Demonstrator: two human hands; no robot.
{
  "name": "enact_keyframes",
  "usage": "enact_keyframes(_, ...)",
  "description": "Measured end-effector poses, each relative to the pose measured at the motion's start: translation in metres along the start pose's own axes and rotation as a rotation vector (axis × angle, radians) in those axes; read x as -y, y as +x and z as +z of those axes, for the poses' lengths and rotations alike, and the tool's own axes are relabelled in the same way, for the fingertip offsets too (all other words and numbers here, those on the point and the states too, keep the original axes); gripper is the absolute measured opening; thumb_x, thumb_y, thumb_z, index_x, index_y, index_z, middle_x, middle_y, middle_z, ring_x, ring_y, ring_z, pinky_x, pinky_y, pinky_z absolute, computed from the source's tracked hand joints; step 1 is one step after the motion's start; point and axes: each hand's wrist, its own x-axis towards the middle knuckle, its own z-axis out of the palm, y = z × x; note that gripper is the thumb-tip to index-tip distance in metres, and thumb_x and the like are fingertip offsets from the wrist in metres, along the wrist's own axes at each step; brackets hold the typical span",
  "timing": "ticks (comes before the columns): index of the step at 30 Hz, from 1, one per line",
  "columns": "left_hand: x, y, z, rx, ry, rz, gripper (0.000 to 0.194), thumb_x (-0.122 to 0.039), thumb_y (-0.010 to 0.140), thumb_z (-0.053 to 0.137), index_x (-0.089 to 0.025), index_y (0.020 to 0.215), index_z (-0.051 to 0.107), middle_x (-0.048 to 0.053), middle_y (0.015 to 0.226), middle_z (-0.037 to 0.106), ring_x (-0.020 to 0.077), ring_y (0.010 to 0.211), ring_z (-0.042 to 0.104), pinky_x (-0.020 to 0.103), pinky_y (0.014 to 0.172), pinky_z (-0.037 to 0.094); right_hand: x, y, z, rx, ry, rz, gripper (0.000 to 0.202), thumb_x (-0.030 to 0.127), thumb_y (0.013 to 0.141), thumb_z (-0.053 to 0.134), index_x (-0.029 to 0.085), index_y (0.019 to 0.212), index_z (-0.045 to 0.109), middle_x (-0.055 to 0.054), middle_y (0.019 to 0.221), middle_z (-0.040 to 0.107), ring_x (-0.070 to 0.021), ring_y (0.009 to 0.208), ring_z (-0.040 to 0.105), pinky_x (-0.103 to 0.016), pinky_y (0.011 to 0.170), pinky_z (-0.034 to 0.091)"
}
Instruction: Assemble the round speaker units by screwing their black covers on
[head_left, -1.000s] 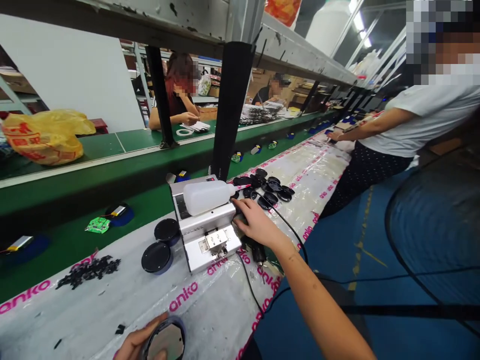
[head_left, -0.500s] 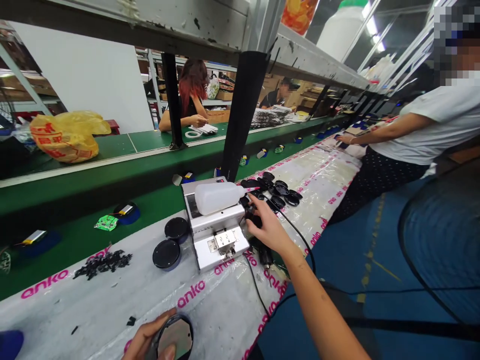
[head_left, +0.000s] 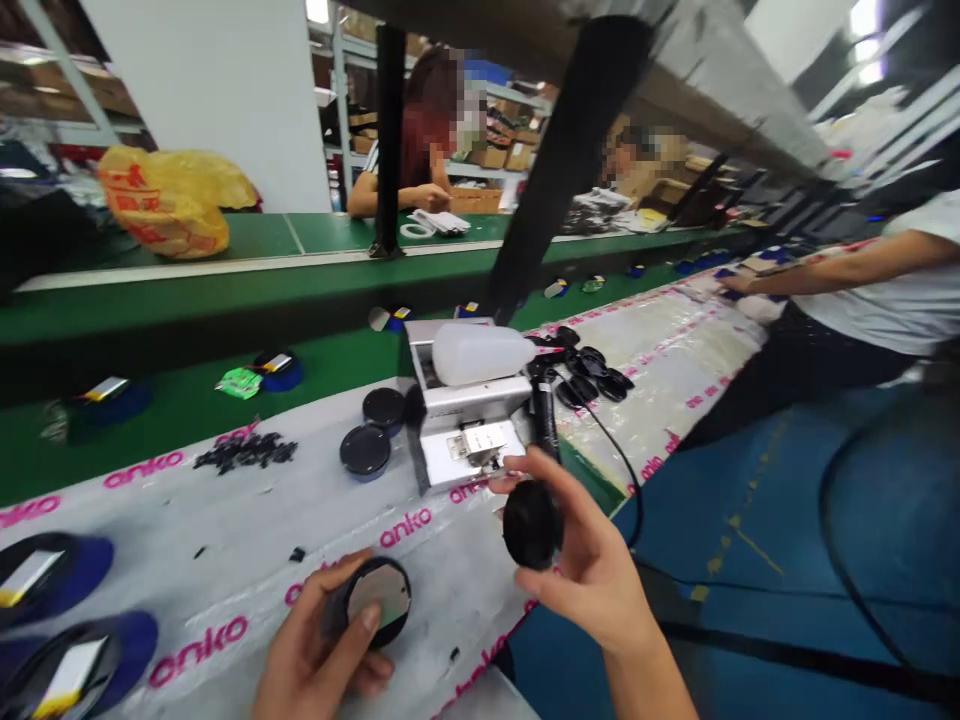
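My left hand (head_left: 330, 635) grips a round black housing (head_left: 386, 600) with a greyish disc inside, the thumb pressed on its face. To the right, my right hand (head_left: 581, 550) holds a round black cover (head_left: 531, 524) between thumb and fingers, over the table's front edge. The two parts are apart. Behind them stands a silver device (head_left: 476, 440) with a white plastic bottle (head_left: 480, 354) lying on top. A black screwdriver (head_left: 544, 410) is at the device's right side.
Round black parts (head_left: 592, 375) are heaped right of the device. Two dark round cases (head_left: 365, 450) stand left of it, near small black pieces (head_left: 247, 452). Blue cases with batteries (head_left: 75, 665) lie at left. A cable (head_left: 611, 435) crosses the table's edge. People sit opposite; another stands at right.
My right hand has come back from beside the device and now holds a black cover. My left hand, with the housing, shows higher and further right. The view has shifted.
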Motion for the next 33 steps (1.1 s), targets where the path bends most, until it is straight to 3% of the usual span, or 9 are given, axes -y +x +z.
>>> enact_keyframes(2, -0.001, -0.003, 0.003, -0.001, -0.026, 0.017, 0.060, -0.052, 0.065, 0.086, -0.019, 0.110, 0.063, 0.009, 0.104, 0.075, 0.0149, 0.045, 0.066, 0.026, 0.042, 0.054, 0.002, -0.008, 0.019, 0.088, 0.056, 0.071, 0.057, 0.044, 0.089, 0.073, 0.033, 0.140, 0.049, -0.015, 0.145, 0.049, -0.0305, 0.121, 0.064, -0.040, 0.095, 0.060)
enact_keyframes(6, 0.000, -0.003, 0.007, 0.009, -0.047, 0.043, 0.047, -0.046, 0.073, 0.079, -0.019, 0.106, 0.058, 0.016, 0.138, 0.061, 0.0092, 0.043, 0.065, 0.023, 0.039, 0.051, -0.003, -0.017, 0.048, 0.134, 0.176, 0.152, 0.041, 0.022, 0.095, 0.066, 0.037, 0.129, 0.050, -0.010, 0.140, 0.050, -0.0197, 0.099, 0.073, -0.035, 0.090, 0.062)
enact_keyframes(9, 0.000, 0.000, 0.005, 0.055, 0.044, 0.021, 0.039, -0.041, 0.079, 0.071, -0.020, 0.106, 0.053, 0.012, 0.125, 0.067, 0.0050, 0.038, 0.058, 0.019, 0.036, 0.046, -0.005, -0.016, 0.055, 0.219, 0.232, 0.151, 0.034, 0.025, 0.091, 0.071, 0.035, 0.121, 0.058, -0.010, 0.142, 0.047, -0.0229, 0.105, 0.071, -0.037, 0.091, 0.061)
enact_keyframes(12, -0.002, 0.004, 0.001, 0.105, 0.130, 0.017, 0.032, -0.036, 0.080, 0.067, -0.021, 0.102, 0.049, 0.009, 0.118, 0.068, 0.0034, 0.037, 0.055, 0.018, 0.035, 0.043, -0.005, -0.014, 0.055, 0.296, 0.191, 0.022, 0.018, 0.022, 0.092, 0.070, 0.035, 0.105, 0.070, -0.006, 0.140, 0.052, -0.0281, 0.122, 0.063, -0.041, 0.099, 0.056)
enact_keyframes(14, -0.006, 0.006, -0.001, 0.137, 0.135, 0.025, 0.030, -0.036, 0.079, 0.066, -0.022, 0.098, 0.047, 0.009, 0.128, 0.062, 0.0031, 0.038, 0.057, 0.019, 0.034, 0.043, -0.006, -0.015, 0.056, 0.287, 0.103, -0.031, 0.033, 0.015, 0.092, 0.068, 0.037, 0.117, 0.069, -0.007, 0.142, 0.051, -0.0293, 0.129, 0.058, -0.044, 0.105, 0.053)
enact_keyframes(16, -0.009, 0.007, -0.002, 0.167, 0.123, 0.018, 0.031, -0.036, 0.078, 0.066, -0.023, 0.097, 0.046, 0.009, 0.134, 0.057, 0.0031, 0.039, 0.058, 0.019, 0.034, 0.043, -0.008, -0.019, 0.057, 0.253, 0.020, -0.032, 0.055, 0.012, 0.088, 0.072, 0.036, 0.137, 0.057, -0.011, 0.144, 0.049, -0.0303, 0.133, 0.055, -0.045, 0.108, 0.051)
enact_keyframes(18, -0.010, 0.007, -0.003, 0.179, 0.108, 0.009, 0.032, -0.037, 0.077, 0.067, -0.023, 0.097, 0.046, 0.008, 0.134, 0.055, 0.0030, 0.041, 0.059, 0.019, 0.035, 0.044, -0.013, -0.024, 0.059, 0.234, -0.033, -0.048, 0.064, 0.013, 0.086, 0.075, 0.033, 0.143, 0.052, -0.012, 0.141, 0.052, -0.0299, 0.133, 0.055, -0.044, 0.109, 0.051)
enact_keyframes(25, -0.009, 0.006, -0.004, 0.200, 0.095, 0.002, 0.034, -0.040, 0.077, 0.067, -0.023, 0.097, 0.045, 0.008, 0.134, 0.053, 0.0022, 0.040, 0.059, 0.019, 0.034, 0.044, -0.018, -0.031, 0.063, 0.272, -0.108, -0.069, 0.066, 0.016, 0.088, 0.073, 0.029, 0.147, 0.048, -0.012, 0.139, 0.056, -0.0270, 0.127, 0.059, -0.041, 0.107, 0.052)
enact_keyframes(33, -0.006, 0.007, -0.007, 0.235, 0.046, 0.017, 0.031, -0.038, 0.081, 0.069, -0.023, 0.096, 0.045, 0.004, 0.129, 0.056, 0.0017, 0.040, 0.058, 0.019, 0.036, 0.045, -0.006, -0.024, 0.065, 0.326, -0.198, -0.145, 0.061, 0.014, 0.090, 0.070, 0.035, 0.144, 0.051, -0.007, 0.150, 0.047, -0.0233, 0.133, 0.053, -0.036, 0.108, 0.052)
